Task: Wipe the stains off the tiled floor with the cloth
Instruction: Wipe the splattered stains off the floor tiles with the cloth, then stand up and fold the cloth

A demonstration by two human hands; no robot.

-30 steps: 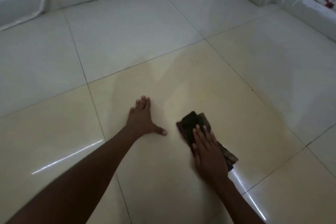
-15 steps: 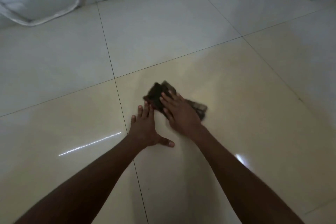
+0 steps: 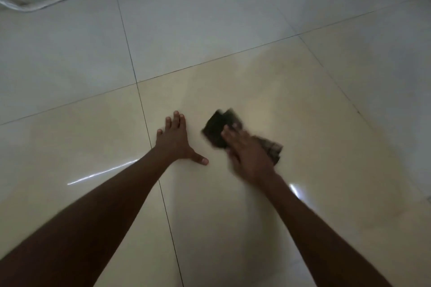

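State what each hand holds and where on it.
The right hand presses flat on the near part of the dark folded cloth. The left hand rests open on the floor tile, holding nothing.

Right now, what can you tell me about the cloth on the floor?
The cloth is dark, brownish-black, folded or bunched into a rough pad, its edges blurred by motion. It lies flat on a cream floor tile. The right hand presses on its near part with straight fingers; one end sticks out beyond the hand. The left hand rests beside it, apart.

Tiled floor glossy, smooth; cloth dark, maybe coarse.
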